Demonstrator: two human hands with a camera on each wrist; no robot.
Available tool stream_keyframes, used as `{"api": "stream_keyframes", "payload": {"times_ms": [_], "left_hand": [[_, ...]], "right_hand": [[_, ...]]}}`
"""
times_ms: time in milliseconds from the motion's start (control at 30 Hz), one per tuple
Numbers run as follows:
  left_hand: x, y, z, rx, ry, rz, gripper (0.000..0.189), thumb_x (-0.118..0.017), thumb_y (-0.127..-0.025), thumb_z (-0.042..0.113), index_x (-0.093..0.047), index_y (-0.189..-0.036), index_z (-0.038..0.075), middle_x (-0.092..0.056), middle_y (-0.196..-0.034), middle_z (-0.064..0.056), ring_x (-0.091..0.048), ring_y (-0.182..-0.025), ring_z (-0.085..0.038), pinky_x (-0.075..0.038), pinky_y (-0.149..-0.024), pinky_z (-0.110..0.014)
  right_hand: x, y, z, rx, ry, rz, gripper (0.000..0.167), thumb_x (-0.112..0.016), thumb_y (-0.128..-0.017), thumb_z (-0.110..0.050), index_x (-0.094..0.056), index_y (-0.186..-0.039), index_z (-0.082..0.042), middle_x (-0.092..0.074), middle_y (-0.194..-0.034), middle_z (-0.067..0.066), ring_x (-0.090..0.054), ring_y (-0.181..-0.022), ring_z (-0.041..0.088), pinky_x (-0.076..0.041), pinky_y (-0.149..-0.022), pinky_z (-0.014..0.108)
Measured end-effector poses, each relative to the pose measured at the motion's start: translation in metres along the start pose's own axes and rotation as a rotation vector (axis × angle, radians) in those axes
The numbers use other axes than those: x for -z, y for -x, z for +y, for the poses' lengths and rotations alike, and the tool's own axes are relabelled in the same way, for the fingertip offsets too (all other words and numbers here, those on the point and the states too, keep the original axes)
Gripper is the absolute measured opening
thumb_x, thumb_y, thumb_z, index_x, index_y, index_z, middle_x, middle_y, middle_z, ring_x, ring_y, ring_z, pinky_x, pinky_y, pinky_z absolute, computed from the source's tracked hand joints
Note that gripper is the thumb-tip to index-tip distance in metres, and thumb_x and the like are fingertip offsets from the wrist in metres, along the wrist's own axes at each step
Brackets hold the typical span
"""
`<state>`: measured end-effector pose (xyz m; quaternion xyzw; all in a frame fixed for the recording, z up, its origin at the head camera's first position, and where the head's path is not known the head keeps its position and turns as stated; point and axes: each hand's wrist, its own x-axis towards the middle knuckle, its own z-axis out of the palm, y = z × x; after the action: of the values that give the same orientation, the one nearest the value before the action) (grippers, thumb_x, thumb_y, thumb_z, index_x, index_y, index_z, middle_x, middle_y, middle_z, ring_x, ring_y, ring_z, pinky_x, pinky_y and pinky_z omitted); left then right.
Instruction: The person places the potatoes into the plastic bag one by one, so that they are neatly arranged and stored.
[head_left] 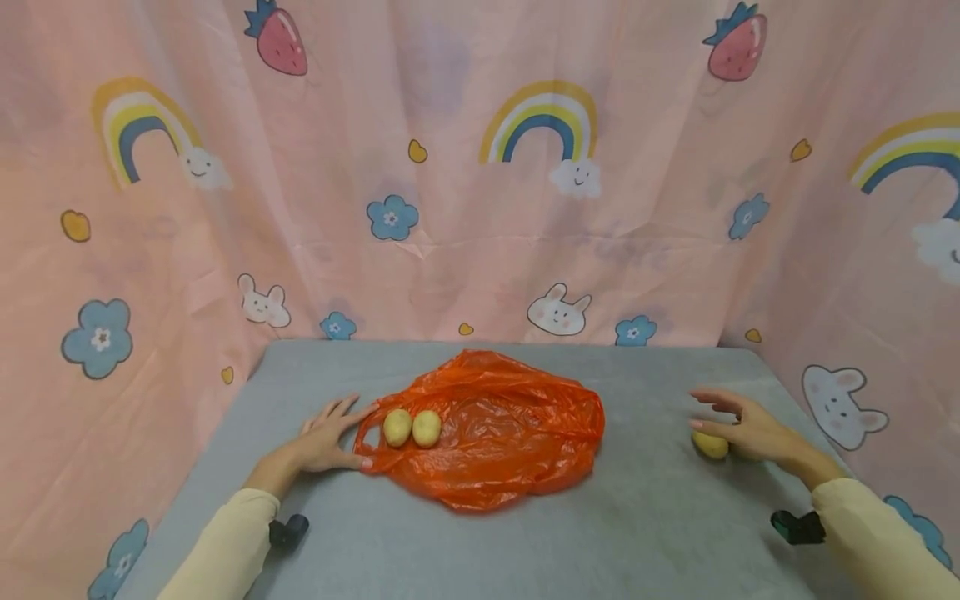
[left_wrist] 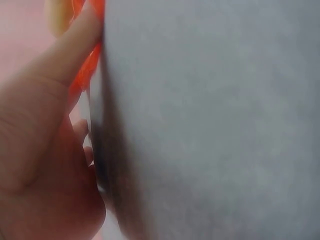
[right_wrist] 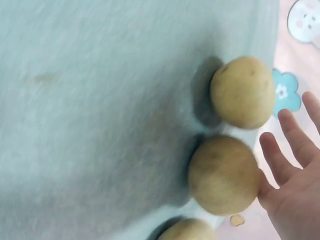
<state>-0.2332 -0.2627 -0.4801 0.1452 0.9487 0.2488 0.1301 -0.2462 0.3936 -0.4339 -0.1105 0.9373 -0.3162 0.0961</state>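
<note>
An orange-red plastic bag (head_left: 517,446) lies spread flat on the table. Two potatoes (head_left: 427,429) sit side by side on its left end, by the handle opening. My left hand (head_left: 318,443) has its fingers spread, with thumb and fingertips touching the bag's left edge; the left wrist view shows the straight thumb (left_wrist: 70,52) against the plastic. On the right, my right hand (head_left: 753,429) is held over more potatoes (head_left: 710,447), its fingers extended and holding nothing. The right wrist view shows three potatoes, with the hand (right_wrist: 300,192) beside the middle one (right_wrist: 223,175); whether it touches is unclear.
The grey table (head_left: 525,550) is enclosed at the back and sides by a pink curtain (head_left: 465,267) printed with rainbows, rabbits and flowers. Dark wrist devices (head_left: 798,527) show at both sleeves.
</note>
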Motion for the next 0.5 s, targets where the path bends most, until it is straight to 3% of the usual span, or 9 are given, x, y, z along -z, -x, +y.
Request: {"api": "stream_keyframes", "payload": {"times_ms": [233,333,433,500], "left_hand": [[0.0,-0.004,-0.001,-0.022,0.004,0.002,0.097,-0.082,-0.079,0.051,-0.035,-0.158,0.019,-0.014,-0.168,-0.022,-0.009,-0.151,-0.054,-0.012,-0.11,-0.081],[0.0,-0.003,-0.002,-0.03,0.0,0.012,0.096,-0.082,-0.08,0.05,-0.036,-0.158,0.019,-0.014,-0.168,-0.022,-0.009,-0.151,-0.053,-0.014,-0.109,-0.08],[0.001,-0.002,-0.004,-0.036,-0.003,0.018,0.096,-0.082,-0.08,0.049,-0.037,-0.158,0.018,-0.014,-0.168,-0.022,-0.009,-0.151,-0.053,-0.015,-0.109,-0.079],[0.001,-0.002,-0.004,-0.04,-0.005,0.02,0.096,-0.082,-0.08,0.049,-0.036,-0.158,0.018,-0.015,-0.168,-0.023,-0.009,-0.151,-0.054,-0.015,-0.109,-0.08]], "right_hand": [[0.007,0.008,0.017,0.006,0.018,-0.001,0.067,-0.065,-0.098,-0.03,-0.041,-0.149,0.006,-0.036,-0.152,0.039,-0.036,-0.132,0.062,-0.041,-0.095,0.075],[0.008,0.008,0.021,0.041,0.031,0.0,0.067,-0.07,-0.096,-0.027,-0.043,-0.147,0.007,-0.038,-0.151,0.039,-0.037,-0.132,0.065,-0.048,-0.094,0.069],[0.007,0.007,0.024,0.083,0.057,0.001,0.067,-0.075,-0.091,-0.023,-0.047,-0.145,0.007,-0.045,-0.147,0.038,-0.043,-0.13,0.064,-0.056,-0.09,0.042],[0.006,0.007,0.025,0.097,0.066,-0.005,0.067,-0.077,-0.09,-0.022,-0.049,-0.143,0.008,-0.049,-0.144,0.037,-0.047,-0.129,0.062,-0.052,-0.084,0.022]]}}
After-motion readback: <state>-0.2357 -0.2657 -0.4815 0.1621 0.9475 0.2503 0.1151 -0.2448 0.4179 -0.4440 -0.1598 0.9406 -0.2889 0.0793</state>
